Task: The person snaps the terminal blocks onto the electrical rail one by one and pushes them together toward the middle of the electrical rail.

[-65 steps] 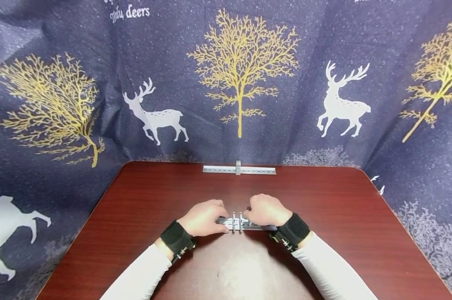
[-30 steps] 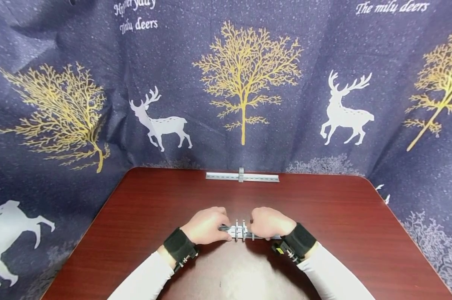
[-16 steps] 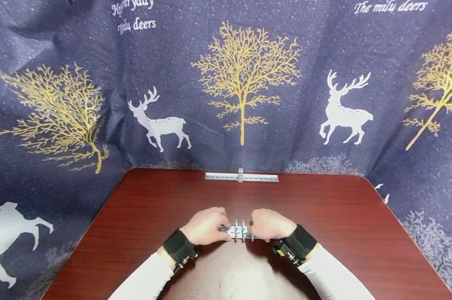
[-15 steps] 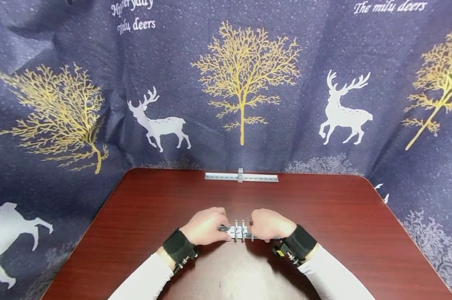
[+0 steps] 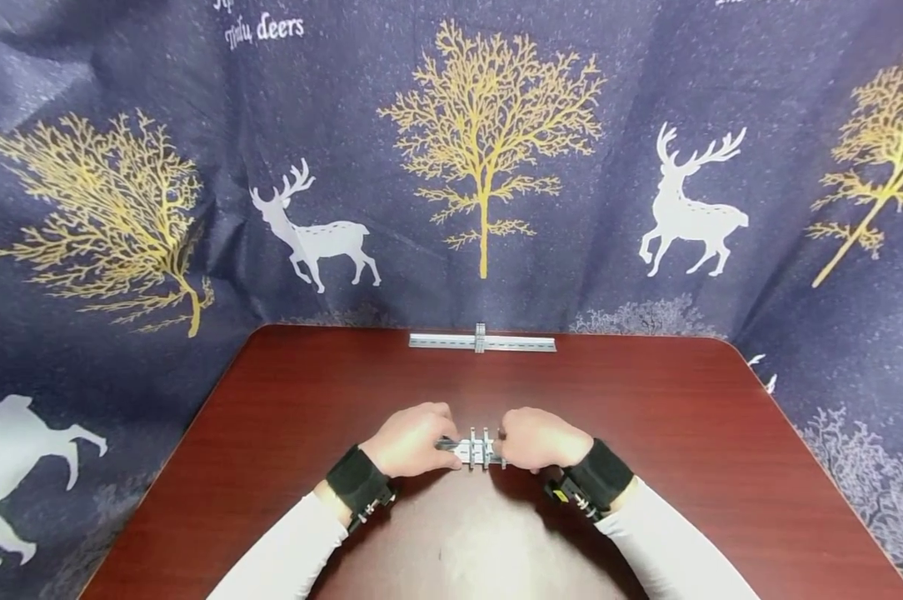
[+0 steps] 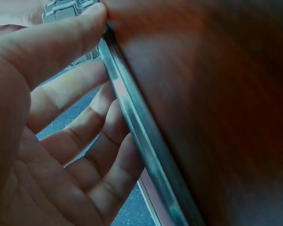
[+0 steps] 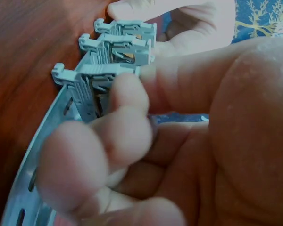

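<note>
My left hand grips a slotted metal DIN rail at its left part, thumb on one edge and fingers along the other. Three thin grey terminal blocks stand side by side across the rail. In the right wrist view, thumb and index finger of my right hand pinch the nearest terminal block. Beyond it stand the middle block and the far block, which is closest to my left hand. My fingers hide part of the rail and the nearest block's lower side.
A second DIN rail, with grey blocks at its middle, lies along the far edge of the reddish-brown table. Behind it hangs a dark blue cloth printed with deer and trees.
Since the oldest frame, a third block has come into view at my right fingers, beside the other two. Lately the hands hold nearly still; the head view has tilted slightly.
</note>
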`<state>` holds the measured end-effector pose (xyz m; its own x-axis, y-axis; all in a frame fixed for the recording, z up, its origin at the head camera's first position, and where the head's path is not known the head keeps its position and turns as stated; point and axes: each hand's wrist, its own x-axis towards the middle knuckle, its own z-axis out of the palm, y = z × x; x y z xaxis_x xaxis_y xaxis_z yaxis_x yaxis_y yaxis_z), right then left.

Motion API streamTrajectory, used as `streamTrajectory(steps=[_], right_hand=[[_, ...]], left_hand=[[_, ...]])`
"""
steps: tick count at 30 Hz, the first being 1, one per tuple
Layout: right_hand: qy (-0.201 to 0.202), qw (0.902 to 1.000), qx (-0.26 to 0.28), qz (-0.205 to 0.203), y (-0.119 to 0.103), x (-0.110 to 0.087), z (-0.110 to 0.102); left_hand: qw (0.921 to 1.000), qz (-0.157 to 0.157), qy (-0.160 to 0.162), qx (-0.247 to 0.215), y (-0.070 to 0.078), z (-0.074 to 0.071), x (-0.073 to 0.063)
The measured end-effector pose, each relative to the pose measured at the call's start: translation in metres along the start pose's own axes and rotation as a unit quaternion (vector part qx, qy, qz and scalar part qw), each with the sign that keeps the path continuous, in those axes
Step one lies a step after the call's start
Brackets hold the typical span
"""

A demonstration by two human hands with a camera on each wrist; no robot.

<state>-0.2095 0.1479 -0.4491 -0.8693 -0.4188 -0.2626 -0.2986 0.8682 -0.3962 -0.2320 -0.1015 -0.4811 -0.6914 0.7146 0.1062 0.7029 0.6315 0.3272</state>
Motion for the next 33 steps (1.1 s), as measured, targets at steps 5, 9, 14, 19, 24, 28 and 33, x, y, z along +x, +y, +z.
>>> streamTrajectory(steps=[5,9,14,19,24,28,33], right_hand=[[0.015,0.9991,-0.022,-0.033,0.004,0.000,-0.007],[0.012,0.9985,-0.013,-0.052,0.008,-0.003,-0.015],[0.001,0.9977,-0.003,-0.068,0.013,-0.008,-0.025],[-0.007,0.9942,0.005,-0.107,0.017,-0.008,-0.029],[-0.018,0.9912,0.003,-0.131,0.022,-0.002,-0.025],[-0.034,0.9892,0.005,-0.142,0.025,0.001,-0.020],[-0.046,0.9890,0.007,-0.141,0.027,0.004,-0.016]], left_hand=[[0.9999,0.011,0.001,0.007,-0.001,-0.001,0.001],[0.9998,0.015,-0.005,0.009,0.000,-0.003,0.001],[0.9997,0.015,-0.010,0.014,0.001,-0.005,-0.001],[0.9998,0.011,0.000,0.014,0.004,-0.006,-0.001],[0.9999,0.007,0.013,0.005,0.006,-0.006,0.002],[0.9998,0.013,0.011,0.003,0.008,-0.004,0.003],[0.9997,0.023,0.007,0.010,0.007,0.001,0.003]])
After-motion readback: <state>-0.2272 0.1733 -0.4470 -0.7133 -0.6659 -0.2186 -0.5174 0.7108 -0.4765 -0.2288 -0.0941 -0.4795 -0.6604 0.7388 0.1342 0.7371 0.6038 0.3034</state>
